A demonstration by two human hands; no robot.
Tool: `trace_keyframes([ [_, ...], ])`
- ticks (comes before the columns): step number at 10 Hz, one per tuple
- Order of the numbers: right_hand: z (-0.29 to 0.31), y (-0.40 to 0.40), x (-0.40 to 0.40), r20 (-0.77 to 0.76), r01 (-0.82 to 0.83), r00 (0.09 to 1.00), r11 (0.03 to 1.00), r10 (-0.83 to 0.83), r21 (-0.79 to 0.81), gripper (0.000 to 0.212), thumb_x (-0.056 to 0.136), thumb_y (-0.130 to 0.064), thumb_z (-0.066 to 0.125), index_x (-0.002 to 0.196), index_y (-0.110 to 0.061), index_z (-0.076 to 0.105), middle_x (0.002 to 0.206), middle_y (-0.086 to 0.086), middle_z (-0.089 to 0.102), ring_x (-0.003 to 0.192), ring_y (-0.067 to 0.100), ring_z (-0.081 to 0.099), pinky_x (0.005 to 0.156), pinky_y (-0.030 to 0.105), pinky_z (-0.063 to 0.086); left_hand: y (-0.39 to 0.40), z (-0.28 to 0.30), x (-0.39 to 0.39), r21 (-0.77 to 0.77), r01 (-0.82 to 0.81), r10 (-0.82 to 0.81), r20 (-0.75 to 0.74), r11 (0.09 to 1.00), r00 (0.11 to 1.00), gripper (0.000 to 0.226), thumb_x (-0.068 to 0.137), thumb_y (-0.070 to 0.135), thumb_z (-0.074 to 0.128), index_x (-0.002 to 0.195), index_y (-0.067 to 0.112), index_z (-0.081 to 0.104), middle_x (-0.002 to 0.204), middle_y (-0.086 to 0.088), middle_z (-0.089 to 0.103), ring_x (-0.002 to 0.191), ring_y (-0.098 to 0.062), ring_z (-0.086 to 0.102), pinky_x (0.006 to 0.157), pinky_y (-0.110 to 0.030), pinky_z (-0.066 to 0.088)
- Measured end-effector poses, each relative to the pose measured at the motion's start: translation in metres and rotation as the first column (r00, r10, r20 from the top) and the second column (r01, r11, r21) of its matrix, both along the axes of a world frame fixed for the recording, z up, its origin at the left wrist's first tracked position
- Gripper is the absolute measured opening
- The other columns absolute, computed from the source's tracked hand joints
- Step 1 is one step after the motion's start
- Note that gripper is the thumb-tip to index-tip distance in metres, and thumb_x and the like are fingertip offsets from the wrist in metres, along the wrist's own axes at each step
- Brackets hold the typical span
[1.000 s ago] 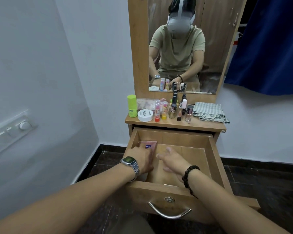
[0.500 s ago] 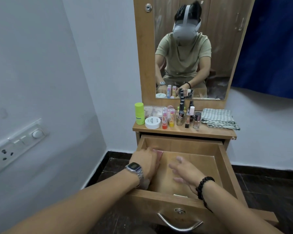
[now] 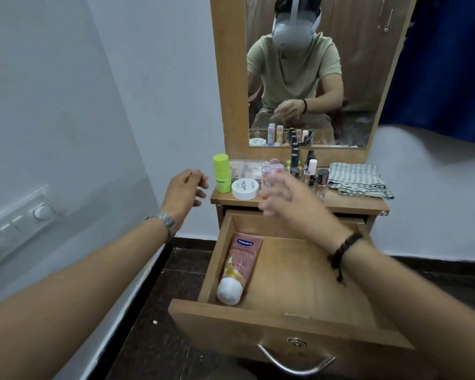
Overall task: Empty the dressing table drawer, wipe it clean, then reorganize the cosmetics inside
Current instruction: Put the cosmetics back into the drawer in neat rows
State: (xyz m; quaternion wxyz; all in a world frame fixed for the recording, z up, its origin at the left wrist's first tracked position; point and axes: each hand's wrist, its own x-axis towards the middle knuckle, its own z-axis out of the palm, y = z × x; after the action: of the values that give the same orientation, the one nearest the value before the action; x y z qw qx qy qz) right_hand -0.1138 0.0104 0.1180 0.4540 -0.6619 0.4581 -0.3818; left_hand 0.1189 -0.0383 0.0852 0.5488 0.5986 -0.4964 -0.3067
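The wooden drawer (image 3: pixel 294 322) stands pulled out. A pink Vaseline tube (image 3: pixel 237 266) lies along its left wall, white cap toward me. My left hand (image 3: pixel 185 192) hovers in the air left of the dressing table, fingers loosely curled, holding nothing. Over the drawer's back edge, my right hand (image 3: pixel 288 197) is blurred, fingers spread, reaching toward the cosmetics on the tabletop (image 3: pixel 351 202). Standing there are a green stick (image 3: pixel 221 174), a white round jar (image 3: pixel 245 188) and several small bottles (image 3: pixel 307 174).
A folded striped cloth (image 3: pixel 358 181) lies on the tabletop's right side. The mirror (image 3: pixel 307 72) rises behind the cosmetics. A white wall with a switch panel (image 3: pixel 22 220) is close on the left. A blue curtain (image 3: pixel 444 58) hangs at the right. Dark floor surrounds the table.
Both hands rose out of the drawer. The left hand let go of the pink tube, which now lies uncovered along the drawer's left wall. The right hand moved up toward the tabletop.
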Motion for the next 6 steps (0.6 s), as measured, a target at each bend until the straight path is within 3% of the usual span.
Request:
trace_keyframes([
  [1,0.046,-0.037,0.008,0.036,0.015,0.999,0.995,-0.012,-0.101,0.037,0.095,0.0,0.05,0.131,-0.007,0.049,0.111,0.006,0.066,0.084,0.012,0.066,0.075,0.018,0.058,-0.033,0.007,0.018,0.024,-0.035,0.037,-0.062,0.999,0.997,0.024,0.098,0.022,0.043,0.086,0.019,0.063,0.084,0.001,0.061,0.066,-0.013,0.054,0.056,-0.022,0.044],
  [2,0.074,-0.082,0.016,0.102,0.068,0.993,0.995,-0.06,-0.077,0.024,0.094,0.008,0.045,0.113,0.001,0.057,0.101,0.02,0.063,0.073,0.014,0.062,0.064,0.015,0.055,-0.065,0.014,0.029,0.055,-0.031,0.035,-0.088,0.998,0.995,0.019,0.097,0.021,0.046,0.094,0.016,0.064,0.09,0.0,0.061,0.068,-0.013,0.055,0.059,-0.022,0.046],
  [3,0.082,-0.128,0.024,-0.067,0.042,0.997,0.999,-0.041,0.002,0.019,0.094,0.007,0.046,0.106,0.005,0.061,0.096,0.02,0.059,0.071,0.018,0.06,0.062,0.017,0.054,-0.092,0.014,0.035,0.121,0.035,-0.029,-0.05,0.992,0.998,0.019,0.097,0.021,0.05,0.106,0.011,0.064,0.095,-0.002,0.06,0.071,-0.013,0.056,0.06,-0.021,0.049],
  [4,0.073,-0.17,0.031,-0.46,0.008,0.887,0.997,0.027,0.074,0.03,0.093,-0.003,0.054,0.119,0.01,0.059,0.113,0.02,0.067,0.101,0.031,0.067,0.091,0.035,0.054,-0.113,0.009,0.035,0.224,0.105,-0.095,-0.056,0.969,0.994,0.023,0.094,0.02,0.056,0.113,0.007,0.062,0.103,-0.005,0.061,0.074,-0.013,0.058,0.057,-0.021,0.05],
  [5,0.059,-0.192,0.04,-0.628,0.025,0.777,0.994,0.046,0.104,0.033,0.093,-0.004,0.054,0.122,0.01,0.057,0.12,0.025,0.065,0.109,0.036,0.065,0.097,0.043,0.052,-0.124,0.003,0.031,0.283,0.151,-0.137,-0.068,0.947,0.988,0.012,0.093,0.019,0.058,0.102,0.012,0.061,0.102,-0.006,0.061,0.074,-0.014,0.058,0.056,-0.021,0.051],
  [6,0.049,-0.196,0.051,-0.662,0.063,0.743,0.974,0.1,0.218,0.039,0.099,-0.008,0.039,0.135,0.006,0.046,0.129,0.019,0.059,0.113,0.03,0.06,0.103,0.04,0.046,-0.13,0.002,0.026,0.298,0.174,-0.162,-0.065,0.938,0.985,0.009,0.092,0.018,0.06,0.1,0.014,0.061,0.095,-0.003,0.063,0.076,-0.015,0.059,0.063,-0.023,0.052],
])
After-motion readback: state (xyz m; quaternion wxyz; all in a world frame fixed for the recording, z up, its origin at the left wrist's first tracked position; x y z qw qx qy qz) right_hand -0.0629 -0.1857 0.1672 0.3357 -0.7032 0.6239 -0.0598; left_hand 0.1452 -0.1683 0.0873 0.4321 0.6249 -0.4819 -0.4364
